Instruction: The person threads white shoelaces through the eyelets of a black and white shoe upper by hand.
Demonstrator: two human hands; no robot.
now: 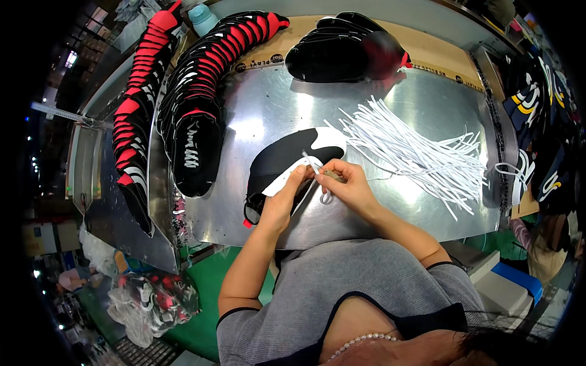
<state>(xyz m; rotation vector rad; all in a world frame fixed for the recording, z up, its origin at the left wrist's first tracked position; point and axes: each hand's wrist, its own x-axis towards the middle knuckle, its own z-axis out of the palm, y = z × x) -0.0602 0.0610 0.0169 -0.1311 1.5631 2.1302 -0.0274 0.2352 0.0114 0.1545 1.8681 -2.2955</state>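
Bending over the metal desk (268,110), the person works on a black shoe upper with white patches (287,160) that lies flat in the middle of the shiny sheet, just in front of the chest, so both hands meet above it without stretching. The left hand (285,198) lies on the near edge of the upper, fingers curled and pressing on its white part; it seems to keep the piece from sliding. The right hand (347,186) is closed in a pinch around a white lace (315,169), whose free end makes a small loop below the fingers; a small brownish thing also sits in this hand, but I cannot tell what it is.

The bundle of white laces (415,149) is spread like a fan just to the right of the upper, near the right hand, probably so that a single lace is easy to pick. Finished or waiting uppers stand apart: a long overlapping row of black and red uppers (204,79) curves along the left side, one more red and black row (137,104) hangs over the desk edge, and a black stack (345,52) rests at the far side. A light blue bottle (201,17) stands behind them.
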